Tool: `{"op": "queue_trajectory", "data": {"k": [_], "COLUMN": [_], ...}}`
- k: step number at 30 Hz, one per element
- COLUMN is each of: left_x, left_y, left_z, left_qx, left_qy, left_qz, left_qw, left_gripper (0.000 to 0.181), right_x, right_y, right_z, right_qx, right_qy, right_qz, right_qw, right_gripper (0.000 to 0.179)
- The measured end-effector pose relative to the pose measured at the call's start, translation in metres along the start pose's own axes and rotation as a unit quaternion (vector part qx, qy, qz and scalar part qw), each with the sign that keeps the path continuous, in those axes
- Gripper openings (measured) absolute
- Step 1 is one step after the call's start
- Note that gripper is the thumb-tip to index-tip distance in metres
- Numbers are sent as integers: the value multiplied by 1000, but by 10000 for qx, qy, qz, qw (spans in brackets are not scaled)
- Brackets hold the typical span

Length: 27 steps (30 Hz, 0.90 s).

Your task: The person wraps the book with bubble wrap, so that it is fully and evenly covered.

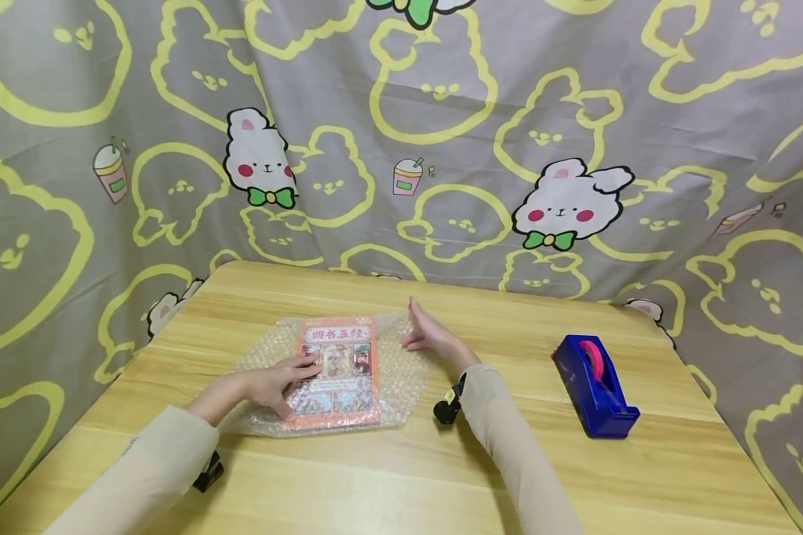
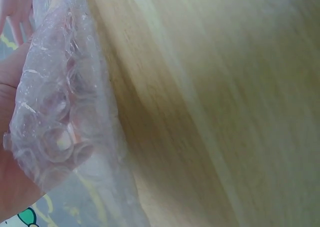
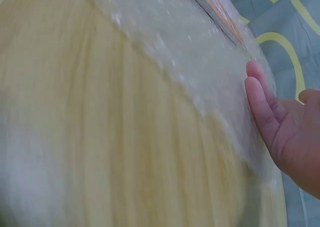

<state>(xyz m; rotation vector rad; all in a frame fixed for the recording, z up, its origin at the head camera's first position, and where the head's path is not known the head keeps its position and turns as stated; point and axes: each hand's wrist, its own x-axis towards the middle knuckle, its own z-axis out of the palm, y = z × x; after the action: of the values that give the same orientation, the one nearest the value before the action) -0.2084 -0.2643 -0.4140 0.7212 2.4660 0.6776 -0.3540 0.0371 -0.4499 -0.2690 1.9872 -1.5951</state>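
An orange-edged book with a picture cover lies on a sheet of clear bubble wrap on the table. The left hand rests on the book's left side, fingers spread over its cover and the thumb near its lower left corner. In the left wrist view, bubble wrap hides part of that hand. At the sheet's upper right edge is the right hand, with straight fingers. The right wrist view shows those fingers against the bubble wrap, pinching nothing; the book's page edges show beyond.
A blue tape dispenser with a pink roll stands at the right of the wooden table. A grey patterned curtain hangs behind and at both sides. Small black devices sit at both wrists.
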Motion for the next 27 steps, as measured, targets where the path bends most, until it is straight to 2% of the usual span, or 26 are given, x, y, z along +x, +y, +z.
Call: {"op": "queue_trajectory", "data": {"k": [7,13,17,20,22,24,25,27], "left_x": [-1,-2,-2,-2,-2,-1,-1,-1], "left_y": [-2,-1,1,2,2,2,2,1], "left_z": [0,-2,-2,-1,-1,-1,0,0], "left_qx": [7,50,60,55,56,45,41,33], "left_qy": [7,47,27,7,6,8,10,1], "left_qz": [110,130,97,69,66,63,66,75], "left_qw": [9999,9999,9999,10000,10000,10000,10000,10000], "left_gripper": [90,90,89,89,89,89,89,89], "right_x": [-8,-18,-24,-27,-29,-31,-32,-33], "right_y": [2,1,0,-2,-4,-5,-6,-6], "right_z": [-13,-28,-37,-40,-39,-37,-35,-33], "right_qx": [244,69,366,328,38,-675,-1112,-2047], "right_qy": [-28,-55,-267,-569,-706,-644,-521,-130], "right_qz": [-146,-205,-386,-593,-747,-1050,-1188,-1443], "right_qw": [9996,9998,9982,9961,9947,9901,9853,9680], "right_gripper": [72,68,53,52,58,63,67,74]}}
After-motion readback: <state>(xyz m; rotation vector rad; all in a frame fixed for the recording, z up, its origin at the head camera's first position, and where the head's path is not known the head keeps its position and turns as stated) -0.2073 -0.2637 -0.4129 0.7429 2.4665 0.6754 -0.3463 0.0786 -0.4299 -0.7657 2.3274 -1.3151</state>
